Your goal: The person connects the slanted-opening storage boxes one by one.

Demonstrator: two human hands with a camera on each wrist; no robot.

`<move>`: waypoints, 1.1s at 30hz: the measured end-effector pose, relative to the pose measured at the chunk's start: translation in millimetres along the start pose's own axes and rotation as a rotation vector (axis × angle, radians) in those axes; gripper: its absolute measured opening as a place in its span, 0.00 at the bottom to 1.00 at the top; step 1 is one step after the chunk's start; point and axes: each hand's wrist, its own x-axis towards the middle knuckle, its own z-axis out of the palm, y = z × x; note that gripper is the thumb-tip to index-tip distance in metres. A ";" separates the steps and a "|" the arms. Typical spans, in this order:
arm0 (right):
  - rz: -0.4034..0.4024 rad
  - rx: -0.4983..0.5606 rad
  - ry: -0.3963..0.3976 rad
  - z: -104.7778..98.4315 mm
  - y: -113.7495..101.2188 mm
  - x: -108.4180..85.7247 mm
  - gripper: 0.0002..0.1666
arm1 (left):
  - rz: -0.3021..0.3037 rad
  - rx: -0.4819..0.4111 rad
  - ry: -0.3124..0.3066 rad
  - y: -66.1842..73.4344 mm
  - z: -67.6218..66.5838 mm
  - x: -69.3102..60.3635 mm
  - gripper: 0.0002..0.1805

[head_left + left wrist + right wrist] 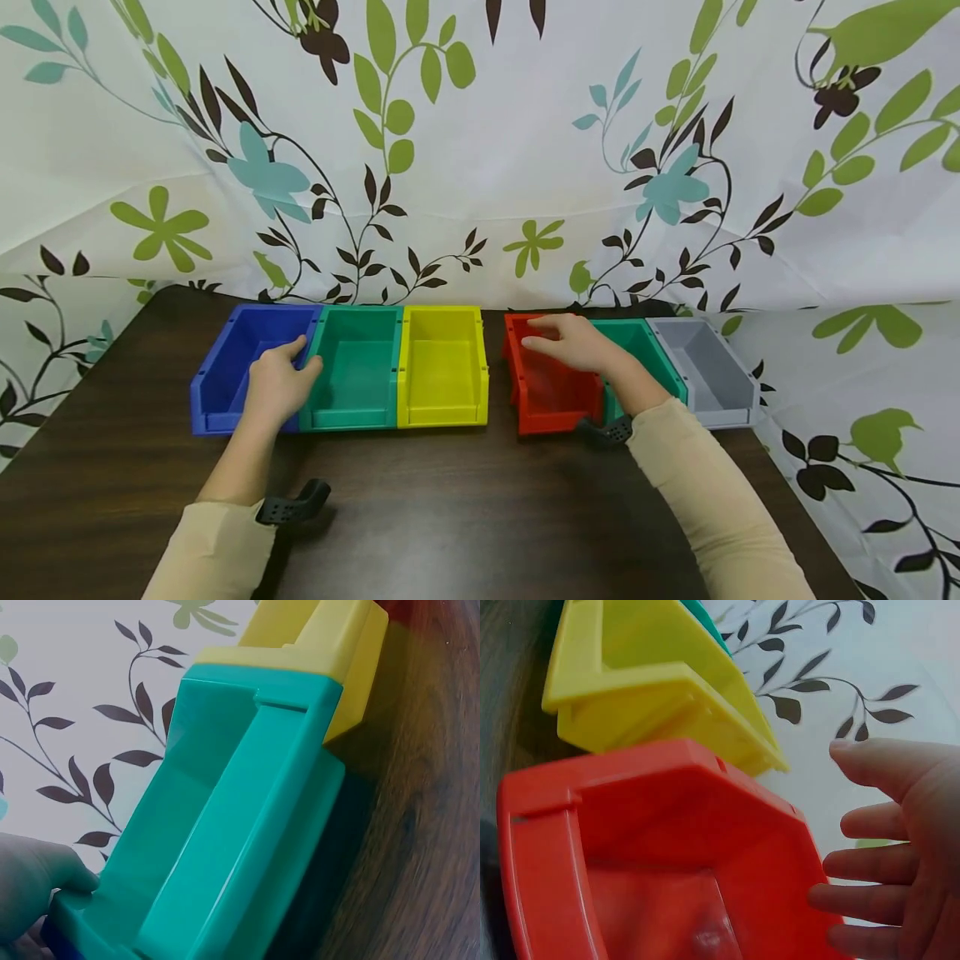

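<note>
My left hand (pixel 279 385) is at the adjoining walls of the blue bin (pixel 213 400) and a green bin (pixel 352 367). Its thumb lies on the green side and its fingers on the blue side, pinching the shared edge; the left wrist view shows the thumb (pixel 71 874) at the green rim, the other fingers mostly hidden. My right hand (pixel 573 343) hovers over the red bin (pixel 551 412), fingers extended and apart, holding nothing. In the right wrist view the red bin's inside (pixel 660 907) shows nothing in it.
A yellow bin (pixel 444 412) adjoins the left green bin, with a gap before the red one. Right of the red bin stand another green bin (pixel 637 342) and a grey bin (pixel 708 367). The dark wooden table (pixel 450 517) meets a leaf-patterned cloth (pixel 480 167) behind.
</note>
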 end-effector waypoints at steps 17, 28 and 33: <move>0.206 0.089 0.065 -24.5 13.2 -24.0 0.43 | -0.034 0.043 0.026 -17.1 -19.3 -0.7 0.31; 0.271 0.280 0.114 -26.9 14.1 -27.7 0.42 | 0.082 0.184 0.201 7.0 4.1 -4.0 0.30; 0.265 0.406 0.148 -19.3 10.8 -26.0 0.38 | 0.137 0.120 0.136 32.2 30.9 -6.9 0.35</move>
